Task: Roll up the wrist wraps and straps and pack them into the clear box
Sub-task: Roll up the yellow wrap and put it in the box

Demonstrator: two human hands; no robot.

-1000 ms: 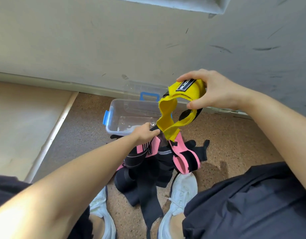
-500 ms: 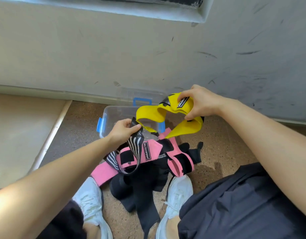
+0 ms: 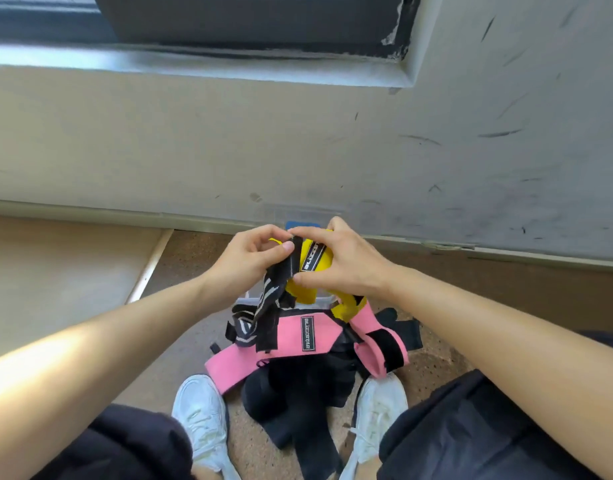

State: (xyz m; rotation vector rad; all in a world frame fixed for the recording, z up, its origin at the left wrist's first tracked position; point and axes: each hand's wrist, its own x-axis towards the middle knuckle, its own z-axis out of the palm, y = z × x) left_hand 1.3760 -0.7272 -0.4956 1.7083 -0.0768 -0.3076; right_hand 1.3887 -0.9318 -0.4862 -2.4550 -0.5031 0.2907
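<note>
- My left hand [image 3: 249, 258] is curled, thumb and forefinger pinching the top end of a black fabric strap with pale stripes [image 3: 270, 296]. The rest of the strap dangles beneath that hand.
- My right hand [image 3: 346, 265] touches the left at the fingertips and is curled round a yellow elastic wrist wrap with a black label [image 3: 303, 294].
- The clear plastic box [image 3: 249, 301] sits under and just beyond both hands, mostly hidden; I see only a bit of its near rim.
- I judge this step to be separating the two pieces. I should let the striped strap drop clear first.
- Then I should roll the yellow wrap tight, with its edges aligned and its tail kept taut.
- The yellow tail hangs down among the pink elastic wraps [image 3: 291, 336] below my hands, so it may drag them.
</note>
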